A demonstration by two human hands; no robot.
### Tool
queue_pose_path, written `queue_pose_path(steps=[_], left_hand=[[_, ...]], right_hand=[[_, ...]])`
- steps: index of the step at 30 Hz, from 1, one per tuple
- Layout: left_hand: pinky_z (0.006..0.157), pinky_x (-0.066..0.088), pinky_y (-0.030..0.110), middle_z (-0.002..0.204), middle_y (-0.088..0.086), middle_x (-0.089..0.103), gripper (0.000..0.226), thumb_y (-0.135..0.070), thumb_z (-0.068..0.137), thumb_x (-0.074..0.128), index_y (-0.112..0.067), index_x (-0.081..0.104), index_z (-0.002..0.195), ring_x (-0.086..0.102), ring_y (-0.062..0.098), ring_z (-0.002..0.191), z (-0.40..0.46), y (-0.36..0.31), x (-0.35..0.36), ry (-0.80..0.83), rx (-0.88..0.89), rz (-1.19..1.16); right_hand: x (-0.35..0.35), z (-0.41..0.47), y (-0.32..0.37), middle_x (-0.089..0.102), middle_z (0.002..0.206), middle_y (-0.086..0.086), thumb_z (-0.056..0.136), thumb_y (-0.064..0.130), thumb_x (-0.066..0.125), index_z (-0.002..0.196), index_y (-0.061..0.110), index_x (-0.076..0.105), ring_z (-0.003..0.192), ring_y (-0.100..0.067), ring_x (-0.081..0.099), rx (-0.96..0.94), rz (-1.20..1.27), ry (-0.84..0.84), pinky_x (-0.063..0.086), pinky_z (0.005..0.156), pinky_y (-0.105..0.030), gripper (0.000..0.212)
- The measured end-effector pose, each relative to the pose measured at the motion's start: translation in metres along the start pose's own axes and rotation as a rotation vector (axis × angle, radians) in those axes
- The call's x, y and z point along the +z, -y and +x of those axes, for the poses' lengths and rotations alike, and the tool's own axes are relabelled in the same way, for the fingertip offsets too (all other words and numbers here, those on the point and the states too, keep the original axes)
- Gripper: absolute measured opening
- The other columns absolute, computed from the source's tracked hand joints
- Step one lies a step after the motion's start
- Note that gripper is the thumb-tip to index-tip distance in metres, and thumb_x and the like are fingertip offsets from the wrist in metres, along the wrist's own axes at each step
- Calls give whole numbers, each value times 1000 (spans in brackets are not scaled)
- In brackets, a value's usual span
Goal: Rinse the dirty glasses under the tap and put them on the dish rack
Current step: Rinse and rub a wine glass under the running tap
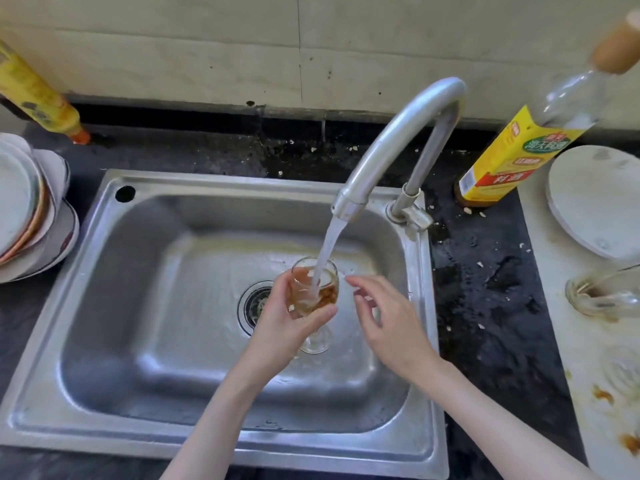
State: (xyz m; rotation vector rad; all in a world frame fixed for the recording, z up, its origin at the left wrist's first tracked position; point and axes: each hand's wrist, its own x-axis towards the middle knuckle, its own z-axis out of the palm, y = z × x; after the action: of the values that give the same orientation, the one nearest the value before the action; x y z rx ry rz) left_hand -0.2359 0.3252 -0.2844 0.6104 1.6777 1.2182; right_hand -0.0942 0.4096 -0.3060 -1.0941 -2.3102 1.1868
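Left hand (282,318) grips stemmed glass (314,292) under tap stream (327,247), right hand (384,315) loose-fingered just beside, holding nothing; wet bowl could slip, strike sink (138,271).

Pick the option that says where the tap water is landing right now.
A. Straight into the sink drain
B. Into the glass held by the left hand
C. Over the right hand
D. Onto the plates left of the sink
B: the stream from the tap falls into the glass, which the left hand grips; the right hand hovers open beside it.
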Motion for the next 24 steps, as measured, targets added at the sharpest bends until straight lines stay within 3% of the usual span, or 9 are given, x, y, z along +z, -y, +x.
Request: queue_pose_path(steps=[2, 5, 9, 11, 15, 21, 24], left_hand=[[78, 49, 15, 104, -3, 66, 47, -7, 75, 72, -20, 51, 115, 64, 2, 90, 1, 1, -1, 11, 0, -23], [76, 53, 22, 99, -2, 70, 43, -16, 74, 74, -12, 56, 112, 67, 7, 88, 2, 3, -1, 4, -36, -47], [70, 58, 31, 93, 12, 71, 47, -34, 70, 71, -4, 63, 105, 69, 22, 80, 4, 2, 3, -25, -272, -226], [61, 55, 25, 87, 11, 73, 38, -37, 78, 67, -5, 67, 99, 69, 19, 74, 6, 3, 5, -29, -385, -226], [59, 47, 21, 84, 5, 74, 52, -58, 78, 58, -10, 71, 93, 63, 13, 69, 7, 13, 5, -27, -543, -143], [72, 42, 26, 89, 2, 74, 52, -59, 85, 43, -16, 71, 88, 62, 13, 81, 6, 14, -1, 23, -455, -180], [74, 45, 28, 98, 9, 71, 58, -58, 82, 42, -9, 67, 102, 64, 17, 88, 6, 10, -6, 51, -305, -230]], right_hand=[[3, -2, 5, 59, 111, 12, 96, 13, 49, 118, 26, 58, 98, -6, 59, 95, 128, 60, 47, 83, -15, 28], [6, -4, 12, 64, 106, 12, 94, 11, 52, 108, 36, 56, 94, -9, 64, 211, 338, 110, 53, 85, -27, 29], [10, -6, 24, 62, 92, 0, 93, 10, 54, 107, 32, 54, 75, -13, 67, 401, 641, 200, 58, 73, -33, 26], [14, -6, 29, 61, 94, -2, 90, 19, 60, 114, 29, 49, 69, -16, 67, 483, 586, 277, 57, 67, -30, 28], [17, -4, 32, 64, 100, -4, 87, 19, 66, 121, 26, 46, 60, -13, 65, 601, 520, 291, 45, 57, -15, 40], [6, -7, 29, 65, 103, 0, 91, 12, 59, 130, 20, 44, 58, -12, 57, 613, 610, 376, 45, 66, -17, 42], [-2, -10, 27, 67, 116, -2, 94, 11, 54, 127, 24, 46, 60, -11, 59, 591, 743, 517, 47, 64, -15, 37]])
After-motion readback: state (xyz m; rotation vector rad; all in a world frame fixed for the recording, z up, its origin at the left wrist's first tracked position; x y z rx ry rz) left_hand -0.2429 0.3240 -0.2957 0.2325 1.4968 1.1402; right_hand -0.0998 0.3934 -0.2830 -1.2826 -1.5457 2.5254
